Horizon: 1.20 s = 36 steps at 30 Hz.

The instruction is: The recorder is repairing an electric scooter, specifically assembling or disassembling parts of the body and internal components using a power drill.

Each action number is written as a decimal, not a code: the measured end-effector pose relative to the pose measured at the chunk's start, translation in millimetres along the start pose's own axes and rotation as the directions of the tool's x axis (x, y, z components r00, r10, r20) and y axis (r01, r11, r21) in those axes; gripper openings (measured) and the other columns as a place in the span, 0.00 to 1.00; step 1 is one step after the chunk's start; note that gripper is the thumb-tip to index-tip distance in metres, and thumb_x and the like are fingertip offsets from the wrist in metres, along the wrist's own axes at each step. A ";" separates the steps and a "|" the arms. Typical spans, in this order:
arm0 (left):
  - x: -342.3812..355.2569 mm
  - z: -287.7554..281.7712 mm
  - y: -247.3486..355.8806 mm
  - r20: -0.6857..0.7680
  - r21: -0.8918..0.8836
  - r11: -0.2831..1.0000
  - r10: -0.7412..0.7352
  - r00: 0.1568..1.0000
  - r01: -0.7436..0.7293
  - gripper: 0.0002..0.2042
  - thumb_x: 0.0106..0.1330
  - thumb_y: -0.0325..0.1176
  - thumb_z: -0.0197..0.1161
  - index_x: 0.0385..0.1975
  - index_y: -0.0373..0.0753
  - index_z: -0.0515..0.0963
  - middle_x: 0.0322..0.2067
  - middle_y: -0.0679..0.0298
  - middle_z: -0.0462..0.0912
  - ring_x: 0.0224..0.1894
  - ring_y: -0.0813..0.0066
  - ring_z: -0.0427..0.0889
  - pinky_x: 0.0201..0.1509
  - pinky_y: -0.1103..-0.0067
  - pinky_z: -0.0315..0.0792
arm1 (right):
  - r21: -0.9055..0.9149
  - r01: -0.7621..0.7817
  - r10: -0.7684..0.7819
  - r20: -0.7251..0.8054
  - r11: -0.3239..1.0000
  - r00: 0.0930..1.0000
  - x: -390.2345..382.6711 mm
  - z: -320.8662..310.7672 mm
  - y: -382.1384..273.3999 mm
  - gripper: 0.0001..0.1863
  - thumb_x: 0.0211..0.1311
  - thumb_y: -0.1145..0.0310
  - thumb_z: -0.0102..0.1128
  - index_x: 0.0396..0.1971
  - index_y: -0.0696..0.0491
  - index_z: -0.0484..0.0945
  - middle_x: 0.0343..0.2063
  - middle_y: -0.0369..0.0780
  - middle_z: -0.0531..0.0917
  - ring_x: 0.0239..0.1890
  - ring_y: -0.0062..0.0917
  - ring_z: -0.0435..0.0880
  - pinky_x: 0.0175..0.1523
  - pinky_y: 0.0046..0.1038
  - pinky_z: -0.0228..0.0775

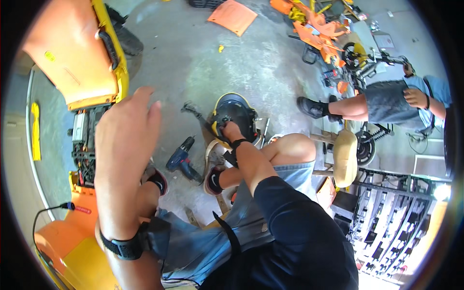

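My right hand (232,130) reaches down to a black rounded housing with a yellow rim (235,110), which sits low in front of my knees. Its fingers are bent together at the housing's near left part, and what they pinch is too small to make out. My left hand (126,118) is raised close to the camera, thumb apart from the fingers, with nothing visible in it. On the floor between my feet and the housing lies a dark blue cordless drill (181,162). Dark loose cable ends (190,107) stick out left of the housing.
An orange and yellow vehicle (72,53) with exposed black parts stands at my left. An orange panel (233,17) lies far ahead. Several orange parts (316,36) are piled far right. At right, a person (391,104) is near a small motorbike; a tan padded seat (345,158) stands beside my knee.
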<state>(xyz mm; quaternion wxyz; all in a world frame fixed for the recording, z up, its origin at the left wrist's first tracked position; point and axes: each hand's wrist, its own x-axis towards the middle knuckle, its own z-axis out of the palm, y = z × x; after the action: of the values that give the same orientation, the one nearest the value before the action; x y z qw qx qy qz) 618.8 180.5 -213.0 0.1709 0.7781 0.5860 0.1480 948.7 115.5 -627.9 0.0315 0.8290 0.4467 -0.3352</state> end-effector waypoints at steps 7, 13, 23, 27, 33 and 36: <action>-6.2 0.5 13.0 0.020 0.021 0.999 0.041 0.999 -0.042 0.13 0.66 0.35 0.56 0.45 0.35 0.76 0.35 0.47 0.82 0.40 0.48 0.81 0.43 0.60 0.72 | 0.033 -0.097 0.099 -0.077 0.995 0.992 -3.9 -3.7 -16.6 0.19 0.55 0.58 0.63 0.42 0.56 0.83 0.46 0.51 0.82 0.51 0.45 0.80 0.58 0.39 0.71; -4.0 7.3 13.5 0.002 0.100 0.992 0.072 0.997 -0.071 0.13 0.66 0.36 0.57 0.45 0.36 0.76 0.34 0.47 0.82 0.38 0.47 0.81 0.41 0.59 0.72 | 0.024 -0.145 0.145 -0.013 0.989 0.989 -13.6 -10.6 -30.5 0.18 0.57 0.62 0.59 0.44 0.57 0.82 0.48 0.53 0.81 0.52 0.46 0.80 0.58 0.39 0.72; 4.1 2.7 2.2 0.067 0.128 0.992 -0.032 0.997 0.023 0.13 0.66 0.41 0.56 0.39 0.37 0.75 0.30 0.46 0.81 0.36 0.46 0.81 0.39 0.55 0.72 | -0.124 0.071 -0.079 -0.066 0.990 0.995 -11.5 -18.4 -14.1 0.17 0.58 0.61 0.58 0.40 0.58 0.83 0.43 0.54 0.82 0.49 0.45 0.82 0.55 0.41 0.73; 5.2 -9.9 -3.4 0.003 0.110 0.983 -0.149 0.989 0.147 0.15 0.66 0.41 0.55 0.43 0.37 0.77 0.34 0.46 0.83 0.39 0.47 0.82 0.43 0.58 0.74 | -0.097 0.035 -0.046 -0.109 0.995 0.993 -20.7 -43.8 -18.6 0.16 0.58 0.63 0.55 0.39 0.59 0.83 0.43 0.55 0.82 0.49 0.46 0.81 0.55 0.41 0.73; 1.7 -17.3 -20.5 -0.239 0.070 0.983 -0.150 0.959 0.172 0.12 0.65 0.38 0.55 0.33 0.34 0.76 0.30 0.48 0.82 0.34 0.48 0.83 0.40 0.59 0.76 | -0.207 0.118 -0.145 -0.124 0.971 0.982 -12.9 -89.2 -12.6 0.15 0.56 0.65 0.54 0.37 0.59 0.83 0.39 0.55 0.83 0.46 0.46 0.82 0.52 0.41 0.74; -4.0 -11.1 -24.1 -0.265 0.048 0.983 -0.156 0.952 0.175 0.12 0.64 0.38 0.55 0.36 0.33 0.77 0.33 0.49 0.82 0.36 0.48 0.82 0.42 0.59 0.75 | -0.379 0.299 -0.345 -0.058 0.876 0.937 -9.9 -137.4 -37.0 0.18 0.55 0.61 0.55 0.17 0.61 0.81 0.16 0.48 0.82 0.19 0.32 0.83 0.28 0.33 0.75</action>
<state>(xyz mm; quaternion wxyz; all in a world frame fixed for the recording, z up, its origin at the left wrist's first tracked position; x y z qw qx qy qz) 592.2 183.8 -213.8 0.0769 0.7057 0.6714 0.2131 989.3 178.8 -506.7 0.1007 0.7416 0.6339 -0.1951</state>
